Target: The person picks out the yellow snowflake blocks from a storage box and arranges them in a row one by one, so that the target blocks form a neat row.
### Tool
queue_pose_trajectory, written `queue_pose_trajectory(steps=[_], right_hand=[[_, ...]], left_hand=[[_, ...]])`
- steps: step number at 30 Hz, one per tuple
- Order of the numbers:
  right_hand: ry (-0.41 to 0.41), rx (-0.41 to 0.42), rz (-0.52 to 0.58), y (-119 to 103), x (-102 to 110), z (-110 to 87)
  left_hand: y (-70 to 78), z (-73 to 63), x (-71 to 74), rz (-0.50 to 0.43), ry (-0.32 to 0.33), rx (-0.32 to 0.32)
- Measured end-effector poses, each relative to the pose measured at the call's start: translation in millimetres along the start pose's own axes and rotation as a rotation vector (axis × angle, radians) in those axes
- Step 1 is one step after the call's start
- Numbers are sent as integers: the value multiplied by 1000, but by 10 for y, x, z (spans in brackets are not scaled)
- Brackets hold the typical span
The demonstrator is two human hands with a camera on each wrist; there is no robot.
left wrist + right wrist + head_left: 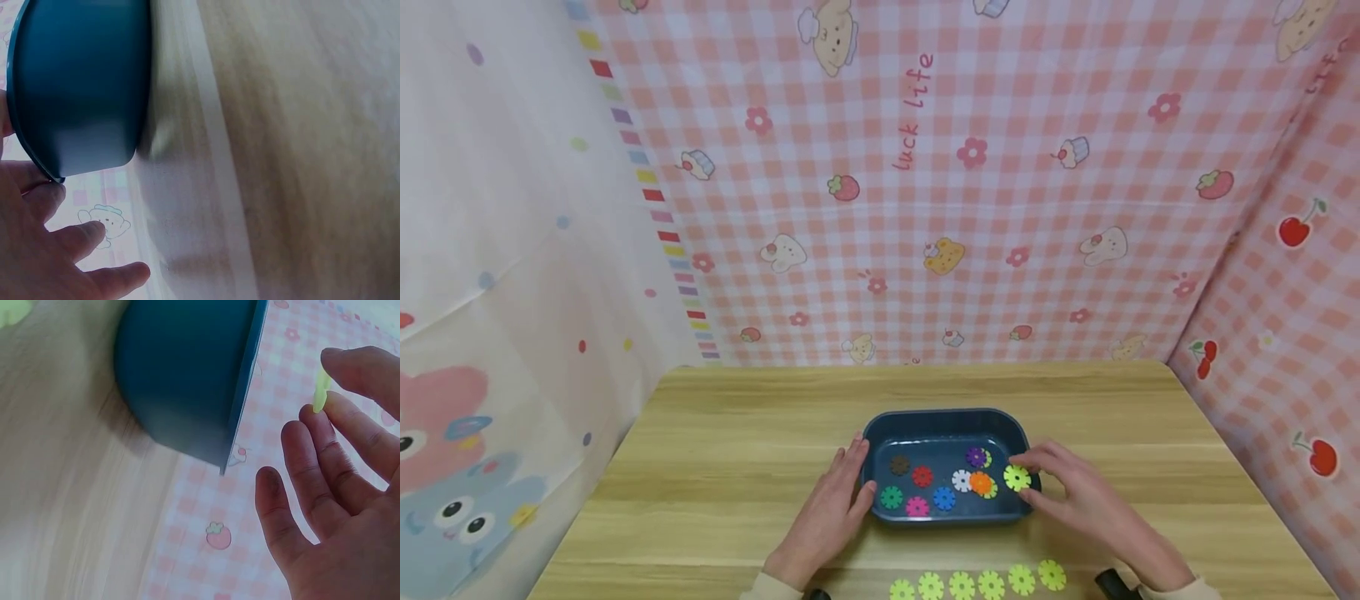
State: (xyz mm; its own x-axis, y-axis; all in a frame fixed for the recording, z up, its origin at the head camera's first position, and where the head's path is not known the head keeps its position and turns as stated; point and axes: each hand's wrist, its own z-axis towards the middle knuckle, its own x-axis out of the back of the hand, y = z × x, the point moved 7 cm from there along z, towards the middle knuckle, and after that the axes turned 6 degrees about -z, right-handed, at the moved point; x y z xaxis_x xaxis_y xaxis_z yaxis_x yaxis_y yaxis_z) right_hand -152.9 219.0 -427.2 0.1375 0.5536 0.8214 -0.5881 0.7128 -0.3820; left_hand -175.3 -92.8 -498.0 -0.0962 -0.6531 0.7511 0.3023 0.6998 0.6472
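Note:
My left hand [826,515] is at the left end of a dark blue tray [943,423], with thumb and fingertips touching its rim; in the left wrist view the outer fingers [119,281] are spread and fairly straight. My right hand [1078,496] pinches a yellow-green notched plastic disc [1017,477] over the tray's right end. Edge-on in the right wrist view, that disc [321,390] sits between thumb and fingertips. Inside the tray lie a brown disc [899,465], a red disc [922,476], a blue disc [944,498], an orange disc [981,482] and several others, some overlapping.
Along the near side of the wooden table [737,450] runs a row of several yellow-green discs [991,585]. A pink checked cloth [880,217] hangs behind the table, with more patterned cloth at both sides. Black straps [1116,585] show near the wrists.

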Motion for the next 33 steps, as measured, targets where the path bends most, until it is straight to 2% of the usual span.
queue_pose_trajectory(steps=[8,16,19,21,27,30,33], right_hand=[[23,-24,-51,64,121,-213],[58,56,-86,155,146,-475],[20,30,-97,224,117,-566],[-43,-12,-85,278,87,-615],[-393,-229,54,512,-82,-799],[-458,-209,137,549,-151,-888],[-483,-188,221,576,-216,-956]], left_hand=[[-13,8,-9,8,1,10],[-3,-4,-2,6,14,-19],[2,2,3,6,14,-17],[5,8,5,5,17,-20],[0,18,-2,1,15,-17],[-5,12,-11,2,13,-16],[-5,8,-12,1,12,-17]])
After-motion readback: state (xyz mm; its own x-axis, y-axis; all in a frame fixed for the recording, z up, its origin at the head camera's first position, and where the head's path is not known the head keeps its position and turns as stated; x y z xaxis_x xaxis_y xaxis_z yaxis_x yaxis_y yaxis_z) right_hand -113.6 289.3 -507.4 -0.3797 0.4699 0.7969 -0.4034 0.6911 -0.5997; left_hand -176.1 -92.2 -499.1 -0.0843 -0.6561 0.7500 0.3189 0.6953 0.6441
